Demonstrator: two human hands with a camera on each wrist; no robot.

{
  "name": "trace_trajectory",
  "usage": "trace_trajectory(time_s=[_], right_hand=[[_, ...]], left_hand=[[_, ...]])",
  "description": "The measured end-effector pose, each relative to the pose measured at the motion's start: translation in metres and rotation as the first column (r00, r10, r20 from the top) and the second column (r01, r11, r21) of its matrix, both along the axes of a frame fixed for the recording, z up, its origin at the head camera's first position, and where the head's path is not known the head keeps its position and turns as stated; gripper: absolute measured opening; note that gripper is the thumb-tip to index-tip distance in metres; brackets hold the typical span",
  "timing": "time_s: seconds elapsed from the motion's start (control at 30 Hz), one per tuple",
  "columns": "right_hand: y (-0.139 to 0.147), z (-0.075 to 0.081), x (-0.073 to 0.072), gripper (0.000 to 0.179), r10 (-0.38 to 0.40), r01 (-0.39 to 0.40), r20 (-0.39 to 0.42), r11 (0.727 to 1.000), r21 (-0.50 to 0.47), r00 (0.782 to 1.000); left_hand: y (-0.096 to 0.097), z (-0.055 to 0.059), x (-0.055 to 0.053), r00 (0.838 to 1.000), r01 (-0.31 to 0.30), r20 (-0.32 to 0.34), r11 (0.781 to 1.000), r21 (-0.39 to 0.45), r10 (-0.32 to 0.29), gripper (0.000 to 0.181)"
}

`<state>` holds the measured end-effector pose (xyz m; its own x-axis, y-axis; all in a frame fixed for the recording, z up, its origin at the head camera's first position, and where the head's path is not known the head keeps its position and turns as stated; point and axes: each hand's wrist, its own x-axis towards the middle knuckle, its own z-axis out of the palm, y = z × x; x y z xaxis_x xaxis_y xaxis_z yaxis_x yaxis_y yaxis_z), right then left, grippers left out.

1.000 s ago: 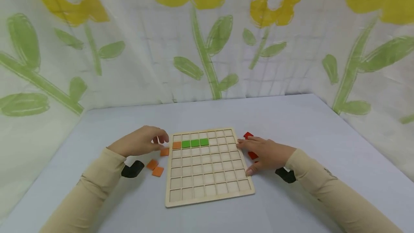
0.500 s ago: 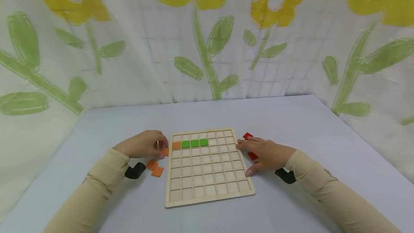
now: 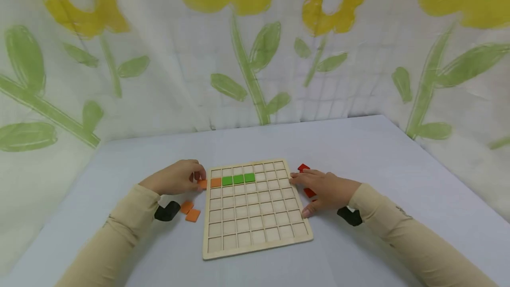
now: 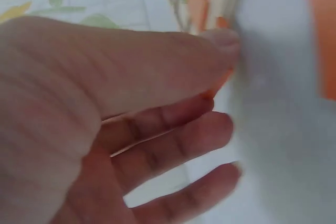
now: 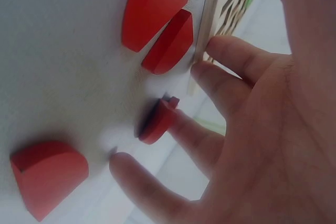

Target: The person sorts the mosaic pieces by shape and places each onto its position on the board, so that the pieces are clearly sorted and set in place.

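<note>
Thumb and fingers of my left hand (image 3: pixel 179 177) pinch an orange square tile (image 3: pixel 202 184) just off the left edge of a wooden grid board (image 3: pixel 206 229). In the left wrist view, the thumb covers most of that orange tile (image 4: pixel 222 81). My right hand (image 3: pixel 328 189) rests at the board's right edge with spread fingers, holding nothing. Its fingertips touch the rim in the right wrist view. On the board, near the top left, another orange tile (image 3: pixel 215 183) lies in a row with several green tiles (image 3: pixel 238 179).
Two loose orange tiles (image 3: pixel 193 215) lie left of the board. Red pieces (image 3: pixel 309 192) lie around and partly under the right hand; the right wrist view shows several curved red pieces (image 5: pixel 50 177). A flower-painted sheet (image 3: pixel 175 101) hangs behind the white table (image 3: pixel 167 256).
My left hand has lowered slightly, and its fingers have come together on the orange tile beside the board. The right hand has stayed in place. The head view has tilted slightly.
</note>
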<state>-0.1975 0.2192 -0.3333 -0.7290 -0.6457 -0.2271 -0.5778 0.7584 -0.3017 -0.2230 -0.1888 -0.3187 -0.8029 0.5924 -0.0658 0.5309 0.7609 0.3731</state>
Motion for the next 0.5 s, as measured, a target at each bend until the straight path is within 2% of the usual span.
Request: trace_trajectory(time_s=[0.13,0.27,0.4,0.5], right_hand=[[-0.001,0.001,0.002,0.089,0.012,-0.012,0.003,1.000,-0.006,1.000],[0.000,0.001,0.003,0.089,-0.010,0.010,0.001,1.000,-0.004,1.000],[0.002,0.000,0.003,0.087,-0.018,0.018,-0.007,1.000,0.001,1.000],[0.002,-0.002,0.002,0.086,0.012,-0.012,-0.025,1.000,-0.005,1.000]], left_hand=[[0.007,0.006,-0.002,1.000,0.012,-0.023,1.000,-0.006,-0.013,0.012],[0.026,0.010,-0.011,0.997,0.053,-0.054,0.999,0.011,-0.052,0.009],[0.054,0.006,-0.020,0.990,0.123,-0.072,0.991,0.057,-0.119,0.009],[0.073,0.001,-0.022,0.981,0.172,-0.101,0.983,0.065,-0.165,0.009]])
